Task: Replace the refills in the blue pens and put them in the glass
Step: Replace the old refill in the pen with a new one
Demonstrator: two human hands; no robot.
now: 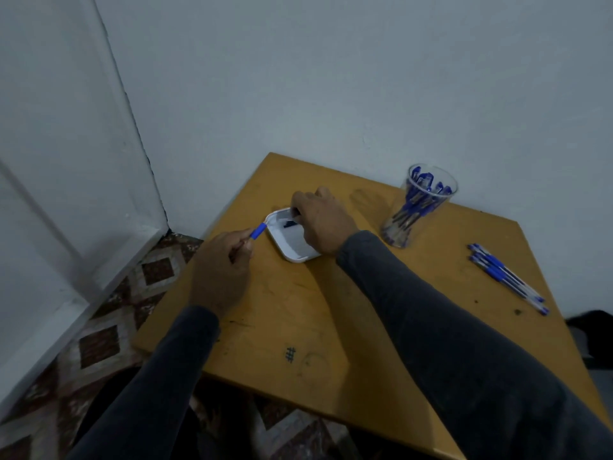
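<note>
Blue-gripped pen (257, 232) sitting pinched in left hand (220, 272), tip pointing toward 1 o'clock, just touching white tray (292, 252) rim. Right hand (323, 224) reaching into tray, fingers curling down near small dark piece (289, 223); whether gripping anything, cannot tell. Glass (418, 205) holding blue pens standing at 2 o'clock of tray. Loose pens (507, 277) lying at 3 o'clock on wooden table (298, 320).

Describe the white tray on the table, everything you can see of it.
The white tray is a small, shallow, rounded-corner rectangle, apparently plastic, with a raised rim. It lies flat on the wooden table, toward its far left part, set at a slant to the table's edges. Inside, near the far end, lies a small dark item, too small to identify. The right hand reaches over its far right side, fingers curled down inside and hiding that part. The blue-capped pen in the left hand points at its left rim.
</note>
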